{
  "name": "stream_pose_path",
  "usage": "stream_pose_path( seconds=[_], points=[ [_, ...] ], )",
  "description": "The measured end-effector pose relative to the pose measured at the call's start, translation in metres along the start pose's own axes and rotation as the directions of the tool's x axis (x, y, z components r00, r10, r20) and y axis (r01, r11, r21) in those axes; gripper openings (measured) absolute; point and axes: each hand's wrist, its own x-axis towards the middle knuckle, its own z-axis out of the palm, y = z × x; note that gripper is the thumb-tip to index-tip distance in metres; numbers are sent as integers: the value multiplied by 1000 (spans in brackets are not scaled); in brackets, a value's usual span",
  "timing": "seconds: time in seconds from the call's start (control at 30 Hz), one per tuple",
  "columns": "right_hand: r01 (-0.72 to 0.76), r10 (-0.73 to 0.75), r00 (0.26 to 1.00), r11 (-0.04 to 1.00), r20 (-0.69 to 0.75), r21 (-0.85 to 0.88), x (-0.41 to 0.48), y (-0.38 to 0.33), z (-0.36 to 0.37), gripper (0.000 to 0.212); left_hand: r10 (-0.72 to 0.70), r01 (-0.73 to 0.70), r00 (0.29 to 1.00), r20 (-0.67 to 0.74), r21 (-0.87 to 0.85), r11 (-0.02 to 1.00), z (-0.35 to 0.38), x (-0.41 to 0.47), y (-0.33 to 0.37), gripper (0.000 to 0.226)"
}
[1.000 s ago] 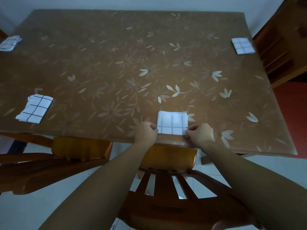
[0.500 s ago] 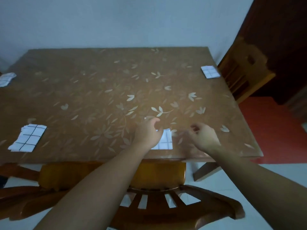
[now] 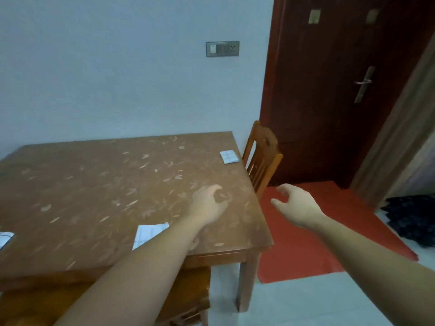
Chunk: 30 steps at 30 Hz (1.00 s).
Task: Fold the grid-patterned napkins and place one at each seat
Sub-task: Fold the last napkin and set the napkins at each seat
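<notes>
Both hands hang empty with fingers loosely curled: the left hand above the brown leaf-patterned surface, the right hand out past its right edge, over the red floor mat. A folded white grid-patterned napkin lies flat near the near edge, partly under the left forearm. Another folded napkin sits at the far right, beside the wooden chair. Such cloth looks light and limp; pinching a folded corner should keep the layers together.
</notes>
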Motion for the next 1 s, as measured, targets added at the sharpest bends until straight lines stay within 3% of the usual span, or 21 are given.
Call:
stream_pose_path(
  seconds=[0.2,0.43,0.53,0.83,1.0],
  points=[
    [-33,35,999,997,-33,63,16,65,-54,48,36,-35,999,-27,32,999,36,13,85,53],
    [54,-55,998,996,22,72,86,97,-56,42,-24,26,1000,-19,125,992,76,69,115,50],
    [124,-125,991,992,50,19,138,114,-58,35,-39,43,999,-32,146,988,94,117,124,50],
    [254,-230,966,931,118,-261,311,156,-89,44,-95,111,994,-60,369,923,116,260,152,42],
    [393,-359,919,869,164,-299,410,164,-95,41,-232,253,967,-101,351,902,123,324,153,48]
  ],
)
